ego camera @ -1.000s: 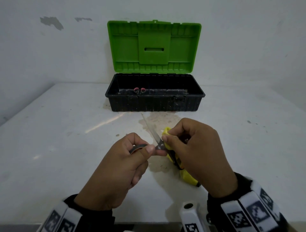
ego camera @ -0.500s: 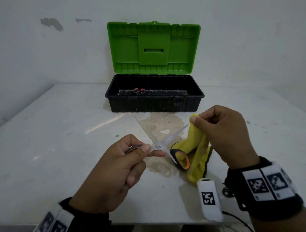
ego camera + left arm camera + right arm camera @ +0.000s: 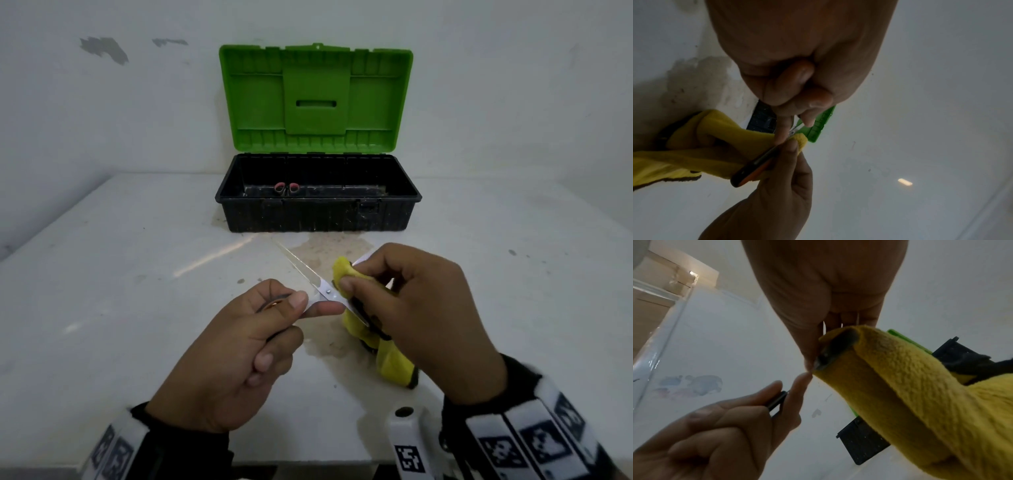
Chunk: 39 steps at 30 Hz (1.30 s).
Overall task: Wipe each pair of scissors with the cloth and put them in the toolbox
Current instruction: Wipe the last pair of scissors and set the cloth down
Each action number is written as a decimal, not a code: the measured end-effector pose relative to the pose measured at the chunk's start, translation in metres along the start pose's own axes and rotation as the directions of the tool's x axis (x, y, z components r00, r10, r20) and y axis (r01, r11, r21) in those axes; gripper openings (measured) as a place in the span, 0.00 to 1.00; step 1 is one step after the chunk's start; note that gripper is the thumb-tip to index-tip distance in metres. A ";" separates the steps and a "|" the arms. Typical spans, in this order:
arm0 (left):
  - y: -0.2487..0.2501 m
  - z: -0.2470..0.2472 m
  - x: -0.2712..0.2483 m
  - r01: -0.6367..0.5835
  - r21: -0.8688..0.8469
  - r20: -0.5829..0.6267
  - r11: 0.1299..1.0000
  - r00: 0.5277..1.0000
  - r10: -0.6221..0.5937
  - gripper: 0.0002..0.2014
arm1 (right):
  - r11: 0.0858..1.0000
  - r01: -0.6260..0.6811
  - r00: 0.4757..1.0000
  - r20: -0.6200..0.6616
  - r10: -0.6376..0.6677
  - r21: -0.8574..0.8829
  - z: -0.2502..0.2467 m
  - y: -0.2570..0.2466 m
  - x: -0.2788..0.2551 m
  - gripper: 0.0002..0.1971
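Observation:
My left hand [image 3: 274, 318] grips one handle of a pair of scissors [image 3: 320, 289] with black and orange handles, thumb and forefinger pinching near the pivot. The blades are spread open; one points up-left toward the toolbox. My right hand [image 3: 394, 294] pinches a yellow cloth [image 3: 346, 277] around the other blade, close to the pivot. The cloth [image 3: 920, 386] hangs down to the table; the second handle [image 3: 754, 167] lies against it. The black toolbox [image 3: 318, 212] stands open behind, green lid [image 3: 315, 99] up. A pair of pink-handled scissors [image 3: 287, 187] lies inside.
The toolbox sits at the back of a white table [image 3: 120, 291], against a white wall. A brownish stain [image 3: 329, 250] marks the table in front of the box. A white tagged device [image 3: 407, 442] shows at the near edge by my right wrist.
My right hand had drawn the cloth off the blade tip to the right; it has now come back left and clamps the cloth on the blade near the pivot. The left hand stayed put.

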<state>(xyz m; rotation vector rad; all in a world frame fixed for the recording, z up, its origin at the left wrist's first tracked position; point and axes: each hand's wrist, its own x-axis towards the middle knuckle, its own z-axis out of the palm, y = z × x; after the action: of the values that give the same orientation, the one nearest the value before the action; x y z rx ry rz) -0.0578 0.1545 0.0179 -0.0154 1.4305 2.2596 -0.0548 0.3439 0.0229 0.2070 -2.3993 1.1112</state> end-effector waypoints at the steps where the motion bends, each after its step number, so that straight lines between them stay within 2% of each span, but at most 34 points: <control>1: 0.000 -0.001 -0.001 0.002 0.003 0.006 1.000 1.000 -0.002 0.07 | 0.999 -0.036 0.999 -0.003 0.036 0.029 0.000 0.001 0.001 0.06; 5: 0.001 0.000 0.000 -0.002 0.014 0.003 1.000 1.000 0.002 0.06 | 0.965 -0.167 0.985 -0.010 0.172 0.203 -0.003 0.002 0.005 0.08; 10: 0.002 -0.001 0.000 -0.026 0.047 -0.002 0.999 1.000 0.026 0.06 | 0.996 -0.072 0.997 -0.019 0.073 0.053 0.003 -0.001 0.003 0.09; 15: 0.002 -0.002 -0.002 -0.031 0.052 0.014 0.998 0.999 0.031 0.05 | 0.996 -0.079 0.990 -0.114 0.084 0.050 -0.002 0.009 0.014 0.10; 22: -0.001 -0.005 -0.004 0.012 0.040 -0.027 0.999 1.000 -0.011 0.07 | 0.989 -0.140 0.962 -0.230 0.148 0.048 -0.021 0.027 0.027 0.09; 26: 0.001 -0.005 -0.002 0.012 0.038 -0.051 0.999 0.999 -0.010 0.10 | 1.000 -0.006 0.989 -0.149 0.007 0.007 -0.021 0.005 0.013 0.07; 28: 0.001 -0.002 0.000 0.008 0.042 -0.035 0.999 0.999 -0.006 0.09 | 0.999 0.052 0.996 -0.071 -0.053 -0.014 -0.009 -0.003 0.005 0.07; 30: 0.001 0.002 -0.001 -0.001 0.060 -0.010 0.998 1.000 0.002 0.08 | 0.996 0.076 0.996 -0.051 -0.078 -0.044 0.000 -0.003 0.000 0.07; 34: 0.002 0.002 -0.005 -0.020 0.094 0.020 0.995 1.000 0.018 0.07 | 0.999 0.015 0.991 -0.129 -0.020 -0.038 0.000 0.006 0.005 0.11; 39: 0.004 0.000 -0.006 -0.034 0.131 0.005 0.991 0.999 0.034 0.06 | 0.997 -0.061 0.979 -0.196 0.049 -0.055 -0.009 0.021 0.016 0.11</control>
<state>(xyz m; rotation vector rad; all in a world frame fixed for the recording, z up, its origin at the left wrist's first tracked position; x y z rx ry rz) -0.0543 0.1504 0.0228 0.0538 1.5869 2.1864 -0.0719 0.3654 0.0215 0.0105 -2.2719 1.0310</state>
